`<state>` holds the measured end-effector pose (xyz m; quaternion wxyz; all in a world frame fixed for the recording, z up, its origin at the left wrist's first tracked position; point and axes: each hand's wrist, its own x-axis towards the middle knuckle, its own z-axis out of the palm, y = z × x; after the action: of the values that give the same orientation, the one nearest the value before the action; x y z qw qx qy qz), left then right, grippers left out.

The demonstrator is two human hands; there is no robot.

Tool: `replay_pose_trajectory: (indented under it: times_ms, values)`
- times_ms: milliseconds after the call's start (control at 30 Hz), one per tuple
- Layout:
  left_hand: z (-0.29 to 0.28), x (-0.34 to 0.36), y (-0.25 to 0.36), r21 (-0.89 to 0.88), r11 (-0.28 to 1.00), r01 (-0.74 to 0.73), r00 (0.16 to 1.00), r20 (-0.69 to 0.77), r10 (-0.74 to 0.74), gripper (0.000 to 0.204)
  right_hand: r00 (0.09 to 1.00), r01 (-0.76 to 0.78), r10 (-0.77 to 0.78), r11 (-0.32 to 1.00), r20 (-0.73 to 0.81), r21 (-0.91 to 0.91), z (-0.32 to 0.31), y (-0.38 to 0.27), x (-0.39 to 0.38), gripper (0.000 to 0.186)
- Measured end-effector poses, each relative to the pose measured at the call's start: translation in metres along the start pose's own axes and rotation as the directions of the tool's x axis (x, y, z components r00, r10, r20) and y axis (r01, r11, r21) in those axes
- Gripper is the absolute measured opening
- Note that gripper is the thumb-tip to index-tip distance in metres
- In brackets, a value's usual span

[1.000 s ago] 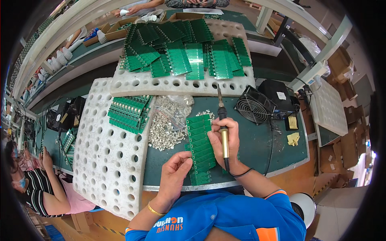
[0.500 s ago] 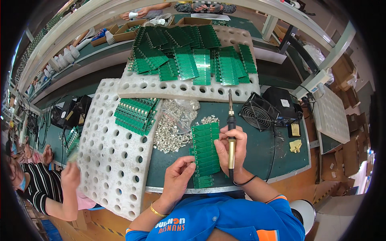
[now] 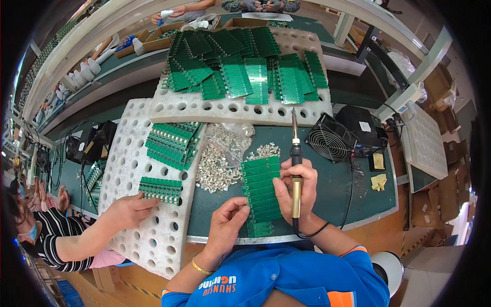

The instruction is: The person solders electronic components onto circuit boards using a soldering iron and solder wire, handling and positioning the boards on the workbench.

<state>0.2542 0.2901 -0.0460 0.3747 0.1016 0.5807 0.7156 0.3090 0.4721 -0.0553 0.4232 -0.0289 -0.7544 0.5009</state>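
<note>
My left hand [image 3: 228, 221] pinches the left edge of a green circuit board panel [image 3: 262, 189], thumb and fingers closed on it. A soldering iron [image 3: 296, 176] with a gold-coloured handle is gripped in my right hand [image 3: 302, 193], its tip pointing away from me. The right thumb also rests by the panel's right edge. Part of another green panel [image 3: 260, 229] shows beneath the near end of the first. Just beyond lies a heap of small silvery-white parts [image 3: 217, 171], partly in a clear plastic bag [image 3: 236, 135].
A white foam board [image 3: 215, 113] at the back carries many green panels. Another holed foam board [image 3: 138, 123] on the left bears a panel stack [image 3: 171, 143]; a co-worker's hand [image 3: 130, 210] holds a panel [image 3: 161, 190] over it. A black fan [image 3: 330, 140] and yellow sponge [image 3: 378, 161] stand right.
The co-worker's hand has come in from the left with a green panel, now over the left foam board. My hands keep their hold, nearly still.
</note>
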Motion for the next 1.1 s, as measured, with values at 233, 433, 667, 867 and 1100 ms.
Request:
replay_pose_trajectory:
  times_ms: [233,433,667,867,1100]
  values:
    - [-0.0005,-0.0004,0.0019,-0.037,0.998,0.048,0.999,0.019,-0.048,0.018,1.000,-0.004,0.004,1.000,0.000,-0.026,-0.0001,-0.0035,0.0029,0.038]
    - [-0.0007,-0.0005,0.0033,-0.028,0.998,0.063,0.998,0.029,-0.063,0.018,1.000,-0.027,0.027,0.998,0.005,-0.062,-0.0010,-0.0020,0.0045,0.039]
    - [0.0001,-0.0008,0.0028,-0.037,0.998,0.053,0.998,0.045,-0.052,0.018,0.997,-0.044,0.045,0.999,-0.069,0.022,0.0020,-0.0012,0.0011,0.036]
    - [-0.0020,-0.0009,0.0020,-0.032,0.997,0.074,0.996,0.045,-0.072,0.018,0.999,-0.045,0.046,0.999,0.019,-0.027,0.0000,-0.0052,0.0034,0.042]
    - [-0.0012,0.0002,0.0045,-0.043,0.992,0.122,0.992,0.045,-0.120,0.017,0.998,-0.028,0.023,0.995,-0.057,-0.095,0.0024,-0.0069,0.0083,0.040]
